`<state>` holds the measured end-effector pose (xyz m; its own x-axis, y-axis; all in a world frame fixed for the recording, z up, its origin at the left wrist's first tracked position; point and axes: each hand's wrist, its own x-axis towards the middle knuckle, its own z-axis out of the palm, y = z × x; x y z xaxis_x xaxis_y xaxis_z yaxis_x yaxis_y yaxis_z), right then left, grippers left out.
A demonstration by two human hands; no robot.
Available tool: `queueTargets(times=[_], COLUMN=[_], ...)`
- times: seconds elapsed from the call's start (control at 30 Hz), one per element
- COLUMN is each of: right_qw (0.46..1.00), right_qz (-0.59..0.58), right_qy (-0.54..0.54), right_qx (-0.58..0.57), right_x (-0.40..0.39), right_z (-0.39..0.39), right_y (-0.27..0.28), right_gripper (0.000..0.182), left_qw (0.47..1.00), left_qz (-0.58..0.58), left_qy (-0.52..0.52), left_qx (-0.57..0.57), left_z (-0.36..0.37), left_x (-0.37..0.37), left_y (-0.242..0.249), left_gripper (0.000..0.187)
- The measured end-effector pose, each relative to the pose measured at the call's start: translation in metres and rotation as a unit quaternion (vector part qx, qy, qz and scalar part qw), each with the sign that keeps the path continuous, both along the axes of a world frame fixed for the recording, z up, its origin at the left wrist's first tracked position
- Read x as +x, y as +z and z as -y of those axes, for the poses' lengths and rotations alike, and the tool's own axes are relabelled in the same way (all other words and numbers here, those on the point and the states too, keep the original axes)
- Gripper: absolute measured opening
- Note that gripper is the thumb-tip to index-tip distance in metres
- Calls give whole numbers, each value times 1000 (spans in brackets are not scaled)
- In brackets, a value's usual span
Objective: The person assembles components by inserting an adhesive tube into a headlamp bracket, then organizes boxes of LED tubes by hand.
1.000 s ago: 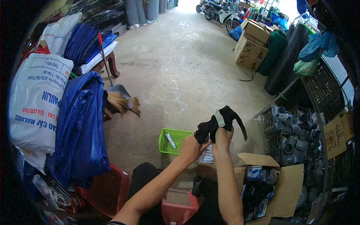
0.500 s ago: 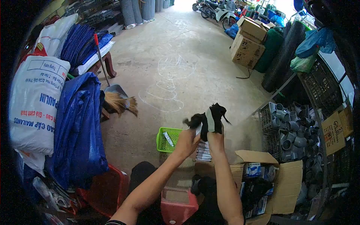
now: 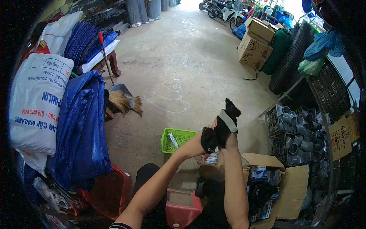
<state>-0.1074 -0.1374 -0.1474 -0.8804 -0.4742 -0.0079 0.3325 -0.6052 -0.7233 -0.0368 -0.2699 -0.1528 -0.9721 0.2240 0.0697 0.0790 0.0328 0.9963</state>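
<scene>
A black cloth piece with a pale grey band [image 3: 227, 120] is bunched up in front of me, above the floor. My right hand [image 3: 229, 144] grips its lower end, and the banded part stands up above that hand. On its left side my left hand [image 3: 197, 146] is closed on a bunched black part; the cloth hides most of the fingers. Below the hands, white packets [image 3: 212, 157] show partly. A green plastic basket [image 3: 164, 142] stands left of them with a white tube-like packet [image 3: 173, 140] inside.
An open cardboard box [image 3: 291, 191] with blue-white packages and black items sits at right. Crates of grey pipe fittings [image 3: 301, 129] stand beyond it. To the left are a blue tarpaulin [image 3: 78, 129], a white sack [image 3: 40, 107] and a broom [image 3: 120, 101]. A red stool [image 3: 183, 210] is below.
Both hands have moved right with the black cloth. Its banded part now leans and reaches higher, while the loose part at left is gathered closer to my left hand. The view has shifted slightly.
</scene>
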Motion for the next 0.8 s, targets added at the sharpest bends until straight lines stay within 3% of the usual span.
queueTargets(times=[0.07, 0.1, 0.2, 0.3, 0.33, 0.4, 0.43, 0.53, 0.57, 0.63, 0.67, 0.7, 0.73, 0.77, 0.8], right_qw=[989, 981, 966, 971, 990, 982, 966, 971, 977, 996, 988, 966, 956, 909, 874], right_qz=[25, 45, 61, 65, 66, -25, -39, -75, -61, -46, -39, -47, -48, -104, -102], right_qy=[-113, -144, -208, -217, -120, 20, 87, 53, 7, -77, -117, -160, -182, -228, -233], right_qx=[94, 122, 141, 76, -33, -184, -239, -223, -204, -4, 97, 197, 224, 334, 414], right_x=[-1, 1, 0, 2, -7, -12, -11, -1, 3, 4, 4, 11, 11, 10, 15], right_z=[6, 11, 19, 16, 5, -9, -11, 1, 5, 5, 6, 11, 16, 14, 14], right_y=[3, 14, 20, 31, 20, 15, 20, 23, 19, 11, 9, 28, 14, -1, 3], right_gripper=[22, 21, 22, 16, 14, 16, 20, 17, 29, 26, 25, 23, 29, 38, 48], left_qw=[989, 967, 920, 971, 997, 964, 955, 969, 977, 988, 999, 992, 967, 961, 957], left_qz=[-112, -104, -83, -192, -67, 186, 174, 131, 125, 112, 32, -49, -129, -48, -58], left_qy=[73, 127, 133, 135, 31, -174, -207, -170, -138, -75, -1, 75, 151, 159, 187], left_qx=[-63, -193, -359, -50, -10, 74, 120, 119, 103, 71, -8, -86, -162, -224, -213], left_z=[-6, -6, -4, -8, -2, 18, 17, 13, 13, 14, 13, 11, 9, 12, 12], left_x=[-4, -6, -2, -7, -5, 2, 8, 9, 8, 6, 2, 0, -1, 2, 2], left_y=[-6, -9, -7, -12, -9, 5, 13, 6, 4, -1, -10, -11, -11, -9, -10], left_gripper=[22, 26, 20, 28, 33, 44, 49, 41, 35, 26, 20, 19, 22, 35, 31])
